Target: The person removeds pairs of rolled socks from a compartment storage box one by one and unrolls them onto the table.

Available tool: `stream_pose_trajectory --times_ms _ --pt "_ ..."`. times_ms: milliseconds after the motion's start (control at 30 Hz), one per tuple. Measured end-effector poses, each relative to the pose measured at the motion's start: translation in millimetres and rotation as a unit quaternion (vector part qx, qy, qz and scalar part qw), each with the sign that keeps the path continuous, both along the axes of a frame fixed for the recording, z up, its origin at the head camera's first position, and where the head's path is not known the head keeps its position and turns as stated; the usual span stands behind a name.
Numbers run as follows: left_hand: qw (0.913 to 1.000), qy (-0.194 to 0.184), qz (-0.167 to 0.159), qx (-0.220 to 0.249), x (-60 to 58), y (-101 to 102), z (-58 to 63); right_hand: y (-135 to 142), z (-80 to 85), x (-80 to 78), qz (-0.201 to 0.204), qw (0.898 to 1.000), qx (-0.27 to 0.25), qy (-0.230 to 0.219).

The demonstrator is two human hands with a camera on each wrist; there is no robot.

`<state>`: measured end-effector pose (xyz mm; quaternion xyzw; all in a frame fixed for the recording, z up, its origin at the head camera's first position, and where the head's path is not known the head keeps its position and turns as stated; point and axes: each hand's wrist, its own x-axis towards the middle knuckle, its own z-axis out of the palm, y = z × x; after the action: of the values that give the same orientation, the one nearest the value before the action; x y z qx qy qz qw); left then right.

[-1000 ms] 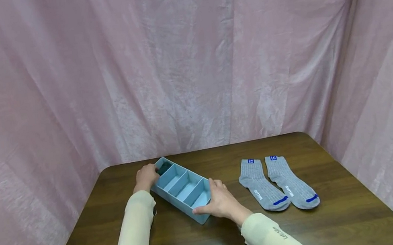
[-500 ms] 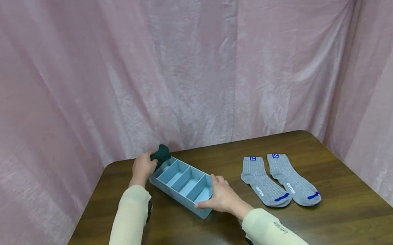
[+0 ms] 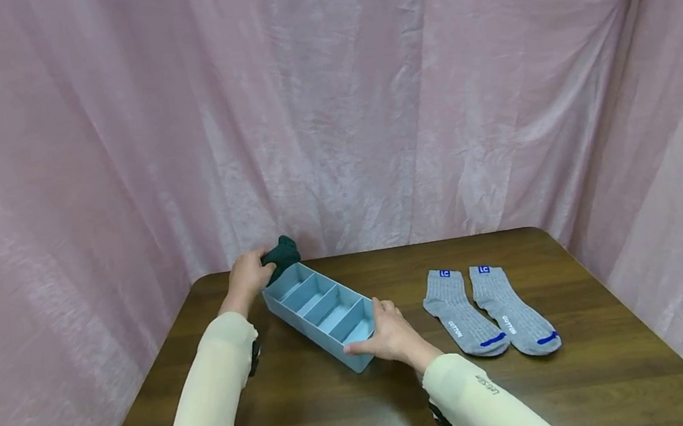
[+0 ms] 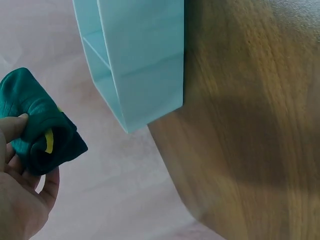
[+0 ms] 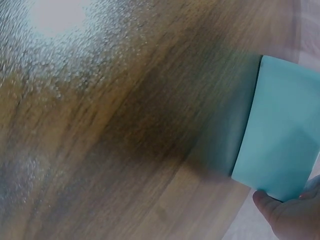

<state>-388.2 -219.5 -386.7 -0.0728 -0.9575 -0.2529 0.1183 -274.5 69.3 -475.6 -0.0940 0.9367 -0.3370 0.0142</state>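
Observation:
My left hand [image 3: 248,278] pinches a rolled dark green sock [image 3: 283,253] between thumb and fingers. It is raised just past the far left end of a light blue box [image 3: 310,330] with several compartments. In the left wrist view the rolled sock [image 4: 40,112] shows a yellow stripe in its fold and hangs apart from the box [image 4: 147,65]. My right hand [image 3: 390,337] grips the near right end of the box, thumb on the near side and fingers over the far side. All the box's visible compartments hold nothing.
Two grey ribbed socks, a left one [image 3: 462,315] and a right one [image 3: 512,309], lie flat side by side on the wooden table [image 3: 314,413], right of the box. A pink curtain [image 3: 329,102] hangs behind the table's far edge.
My left hand has lifted the rolled green sock up out of the box's far left compartment. The right hand stays at the other end of the box.

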Motion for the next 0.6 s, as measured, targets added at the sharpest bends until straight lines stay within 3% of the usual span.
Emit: stream_pose_trajectory --times_ms 300,600 --pt "0.9999 0.012 -0.002 -0.004 4.7 -4 6.9 4 -1.4 -6.9 -0.007 1.000 0.004 0.005" --pt "0.9998 -0.013 -0.016 0.004 12.5 -3 12.7 6 -1.5 -8.3 -0.009 1.000 0.002 -0.004"
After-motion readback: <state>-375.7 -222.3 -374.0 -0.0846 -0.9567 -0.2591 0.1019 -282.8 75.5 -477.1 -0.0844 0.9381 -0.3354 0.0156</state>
